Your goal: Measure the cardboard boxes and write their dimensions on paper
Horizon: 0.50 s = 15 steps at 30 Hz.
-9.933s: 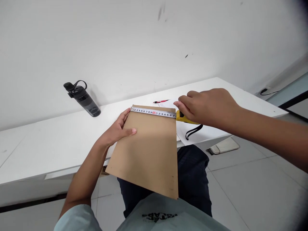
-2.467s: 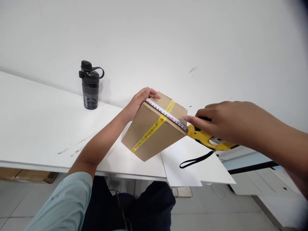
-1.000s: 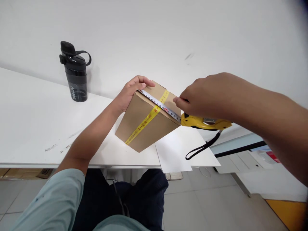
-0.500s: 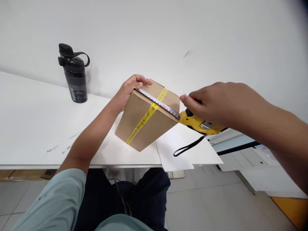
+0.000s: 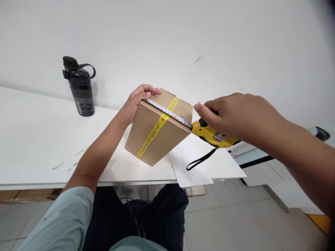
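A brown cardboard box with yellow printed packing tape across it stands tilted on the white table. My left hand grips its upper left corner, fingers over the top and thumb at the end of the tape measure's blade. That white blade runs straight along the top edge to the right corner. There my right hand is closed around the yellow tape measure, whose case meets the corner. A black wrist strap dangles from the case. Most of my right fingers are hidden behind the hand.
A black shaker bottle stands at the back left, near the white wall. A sheet of white paper lies under the strap and overhangs the front edge of the table. Beyond the right end are light-coloured furnishings.
The view has shifted slightly, so the bottle and table sit a little lower. Both hands, the box and the stretched blade keep nearly the same arrangement.
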{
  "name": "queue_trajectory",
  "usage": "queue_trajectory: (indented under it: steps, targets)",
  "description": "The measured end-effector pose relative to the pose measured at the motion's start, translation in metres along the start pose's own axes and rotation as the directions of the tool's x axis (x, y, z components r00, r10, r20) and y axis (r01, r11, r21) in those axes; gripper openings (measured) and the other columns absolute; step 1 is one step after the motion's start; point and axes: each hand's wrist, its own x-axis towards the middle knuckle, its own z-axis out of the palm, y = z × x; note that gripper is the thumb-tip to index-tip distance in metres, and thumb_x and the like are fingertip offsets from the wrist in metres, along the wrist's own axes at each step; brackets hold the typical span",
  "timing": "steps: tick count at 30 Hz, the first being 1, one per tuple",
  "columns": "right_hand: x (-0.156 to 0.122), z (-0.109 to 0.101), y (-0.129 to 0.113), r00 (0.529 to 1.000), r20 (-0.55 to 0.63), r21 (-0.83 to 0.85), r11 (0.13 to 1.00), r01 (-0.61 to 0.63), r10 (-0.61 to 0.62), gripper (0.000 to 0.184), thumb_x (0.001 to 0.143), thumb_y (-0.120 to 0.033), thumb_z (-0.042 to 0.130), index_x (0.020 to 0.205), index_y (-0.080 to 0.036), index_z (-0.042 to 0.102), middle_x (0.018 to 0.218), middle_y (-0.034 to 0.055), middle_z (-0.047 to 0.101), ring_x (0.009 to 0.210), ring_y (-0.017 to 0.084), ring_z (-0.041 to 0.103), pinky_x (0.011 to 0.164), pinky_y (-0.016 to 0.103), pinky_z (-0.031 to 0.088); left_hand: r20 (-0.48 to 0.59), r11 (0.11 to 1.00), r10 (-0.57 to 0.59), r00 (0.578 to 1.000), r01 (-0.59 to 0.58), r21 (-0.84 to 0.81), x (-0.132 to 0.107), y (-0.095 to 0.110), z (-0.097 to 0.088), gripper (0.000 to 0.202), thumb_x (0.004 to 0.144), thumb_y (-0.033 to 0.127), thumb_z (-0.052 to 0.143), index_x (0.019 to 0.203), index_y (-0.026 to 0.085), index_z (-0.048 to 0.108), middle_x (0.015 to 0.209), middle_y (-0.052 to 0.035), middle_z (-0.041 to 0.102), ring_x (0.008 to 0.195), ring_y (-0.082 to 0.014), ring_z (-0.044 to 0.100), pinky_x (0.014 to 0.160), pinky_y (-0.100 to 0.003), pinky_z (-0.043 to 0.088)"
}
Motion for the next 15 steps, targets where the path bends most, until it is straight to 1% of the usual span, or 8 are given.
queue_trajectory:
  steps: [4,10,15]
  targets:
    - [-0.0004,0.0022,0.0006,1.000,-0.010,0.009,1.000,0.003,-0.003,0.075,0.103,-0.065,0.013,0.085,-0.022,0.072,0.078,0.0161,0.067,0.068,0.028,0.057,0.062,0.043,0.039,-0.012,1.000,0.001,1.000,-0.001,0.000,-0.0001,0.0001,0.0009,0.026,0.082,0.042,0.082,0.092,0.024,0.065,0.115,-0.0054,0.080,0.146,-0.0314,0.057,0.121,-0.048,0.045]
    - [0.0030,-0.0014,-0.0026,1.000,0.009,-0.029,1.000,0.010,-0.010,0.070,0.104,-0.062,0.018,0.088,-0.022,0.072,0.079,0.0153,0.067,0.070,0.027,0.057,0.063,0.042,0.039,-0.015,1.000,0.015,1.000,-0.015,-0.017,0.0005,-0.0009,-0.0009,0.025,0.082,0.040,0.082,0.091,0.024,0.065,0.114,-0.0049,0.079,0.143,-0.0315,0.060,0.119,-0.049,0.047]
    - [0.0038,0.0002,-0.0013,1.000,-0.001,-0.022,1.000,0.006,-0.006,0.072,0.103,-0.065,0.015,0.087,-0.023,0.072,0.076,0.0149,0.067,0.066,0.027,0.057,0.063,0.043,0.039,-0.001,1.000,0.010,1.000,-0.010,-0.001,0.0004,-0.0009,-0.0010,0.023,0.082,0.041,0.079,0.093,0.025,0.066,0.118,-0.0045,0.079,0.144,-0.0307,0.058,0.119,-0.047,0.048]
